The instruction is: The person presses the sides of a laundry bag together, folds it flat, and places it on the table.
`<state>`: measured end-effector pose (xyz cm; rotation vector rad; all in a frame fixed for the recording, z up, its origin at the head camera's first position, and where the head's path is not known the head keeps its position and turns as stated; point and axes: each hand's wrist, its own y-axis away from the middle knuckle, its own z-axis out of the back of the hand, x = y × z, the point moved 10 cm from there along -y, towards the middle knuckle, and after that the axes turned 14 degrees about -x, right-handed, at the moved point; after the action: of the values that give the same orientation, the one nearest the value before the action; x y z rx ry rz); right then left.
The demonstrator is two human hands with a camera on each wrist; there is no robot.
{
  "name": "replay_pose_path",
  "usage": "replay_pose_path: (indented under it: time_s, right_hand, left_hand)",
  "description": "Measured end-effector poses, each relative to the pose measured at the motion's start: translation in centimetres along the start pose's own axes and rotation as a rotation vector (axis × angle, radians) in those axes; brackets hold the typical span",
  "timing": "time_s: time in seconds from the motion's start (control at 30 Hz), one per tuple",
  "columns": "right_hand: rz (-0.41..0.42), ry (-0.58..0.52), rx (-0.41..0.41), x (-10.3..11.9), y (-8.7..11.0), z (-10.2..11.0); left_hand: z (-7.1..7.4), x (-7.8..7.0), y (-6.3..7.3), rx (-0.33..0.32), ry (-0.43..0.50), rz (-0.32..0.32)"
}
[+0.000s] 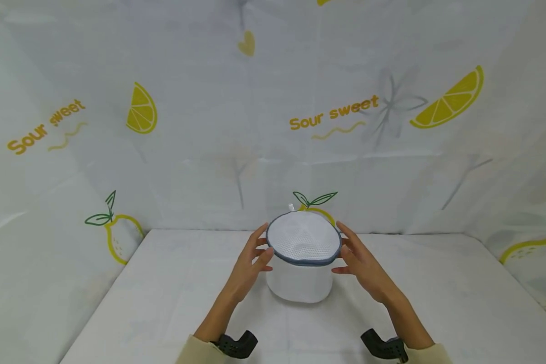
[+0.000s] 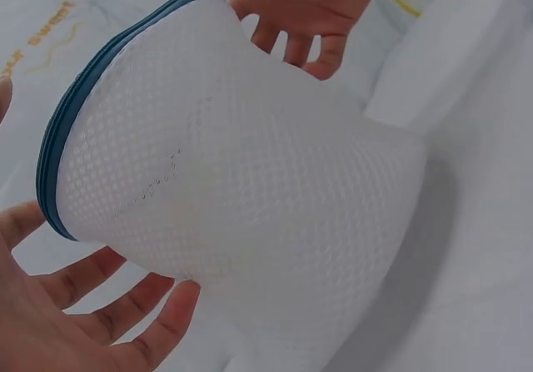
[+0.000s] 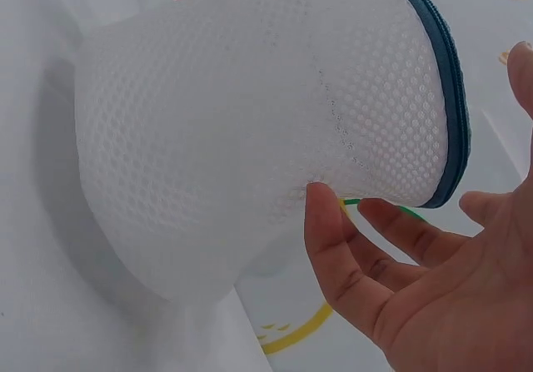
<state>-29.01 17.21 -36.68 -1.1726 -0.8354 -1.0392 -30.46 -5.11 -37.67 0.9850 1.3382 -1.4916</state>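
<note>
A white mesh laundry bag [image 1: 300, 283] with a dark blue zipped rim [image 1: 300, 262] stands upright on the table, its round mesh top [image 1: 304, 236] facing up. My left hand [image 1: 247, 265] is at its left side and my right hand [image 1: 364, 265] at its right. In the left wrist view, the left hand's fingers [image 2: 171, 326] are spread and loosely bent, one fingertip touching the mesh wall below the rim. The right wrist view has the right hand's fingers [image 3: 329, 251] likewise relaxed, a fingertip against the mesh. Neither hand wraps round the bag.
A white cloth covers the table [image 1: 164, 303]. Behind it hangs a pale sheet [image 1: 200, 126] printed with lemons, leaves and lettering. A small white tab [image 1: 291, 207] sticks up at the bag's far rim.
</note>
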Motion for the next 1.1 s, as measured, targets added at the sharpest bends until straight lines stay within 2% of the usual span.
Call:
replay_pose_path:
  time_s: [0.13, 0.2, 0.37, 0.5, 0.73, 0.93, 1.1]
  right_hand:
    - [0.001, -0.018, -0.012, 0.2, 0.3, -0.3]
    - [0.013, 0.010, -0.020, 0.3, 0.6, -0.6]
    - [0.052, 0.090, -0.043, 0.4, 1.0, -1.4]
    - [0.049, 0.126, -0.078, 0.2, 1.0, -1.7]
    - [0.060, 0.218, -0.091, 0.1, 1.3, -2.0]
    - [0.069, 0.172, -0.064, 0.0, 1.3, -2.4]
    - [0.057, 0.119, -0.052, -0.3, 1.4, -2.2]
  left_hand:
    - [-0.4, -0.2, 0.4, -0.021, 0.060, 0.002]
    - [-0.6, -0.1, 0.8, -0.032, 0.061, 0.007]
    - [-1.1, -0.1, 1.7, -0.046, 0.010, 0.021]
    - [-1.5, -0.2, 2.1, -0.053, -0.027, 0.039]
    - [-2.8, 0.1, 2.6, -0.029, -0.056, 0.053]
    - [-3.0, 0.1, 2.8, -0.058, -0.048, 0.039]
    - [-3.0, 0.4, 2.7, -0.061, -0.051, 0.053]
